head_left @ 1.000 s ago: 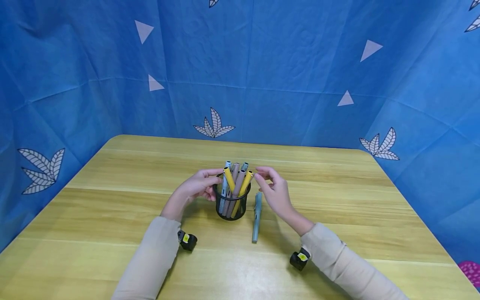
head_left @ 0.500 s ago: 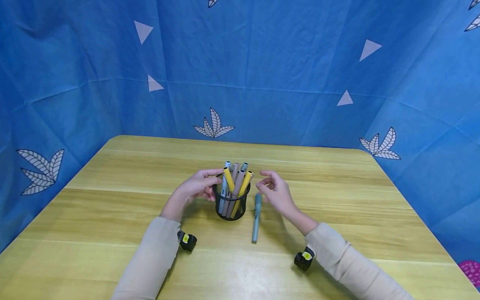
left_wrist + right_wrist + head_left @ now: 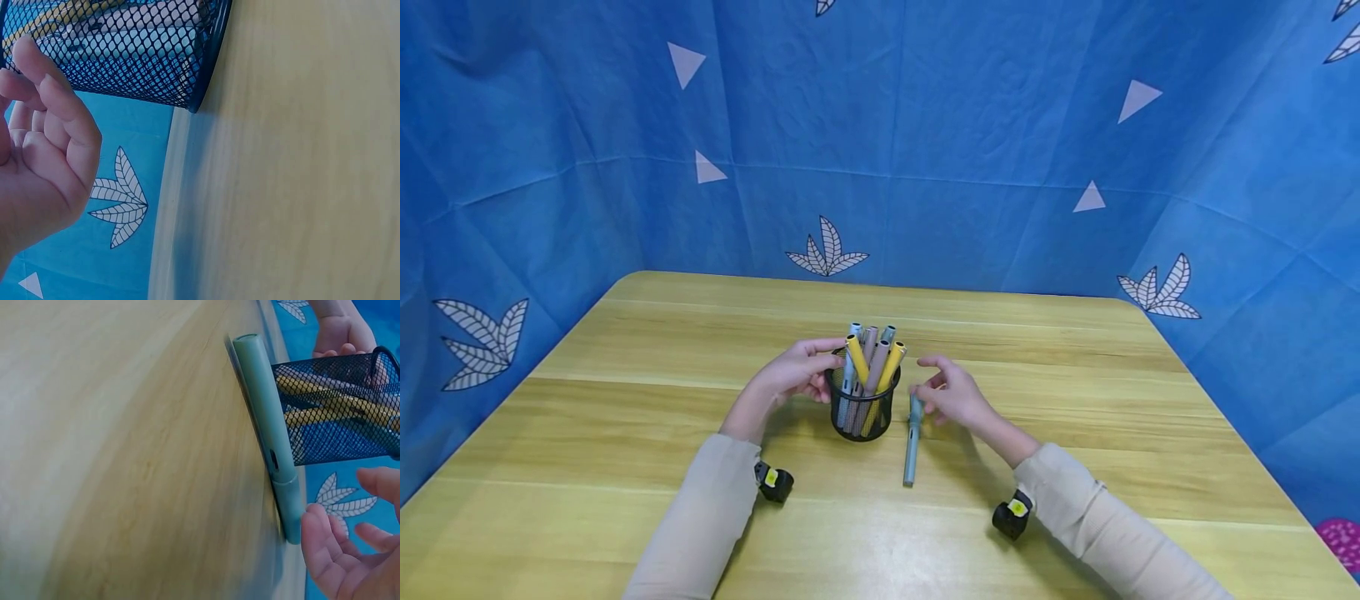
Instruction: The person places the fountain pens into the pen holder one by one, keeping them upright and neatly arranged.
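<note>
A black mesh pen holder (image 3: 862,417) stands upright on the table, filled with several pens in yellow, mauve, light blue and teal. My left hand (image 3: 797,367) grips its rim from the left; the left wrist view shows curled fingers (image 3: 69,119) beside the mesh wall (image 3: 137,69). To the right of the holder a teal capped pen (image 3: 912,446) lies flat on the table. Over its far, capped end hovers my right hand (image 3: 953,393), fingers apart. In the right wrist view its thumb side is close beside the pen's cap (image 3: 289,512), with no visible pinch.
The wooden table (image 3: 662,333) has rounded far corners. A blue patterned cloth (image 3: 970,125) hangs behind and along both sides. Small black cameras (image 3: 775,482) sit at both wrists.
My right hand has moved down and slightly right, from beside the holder's rim to the lying pen's far end. The left hand, the holder and the pen have stayed in place.
</note>
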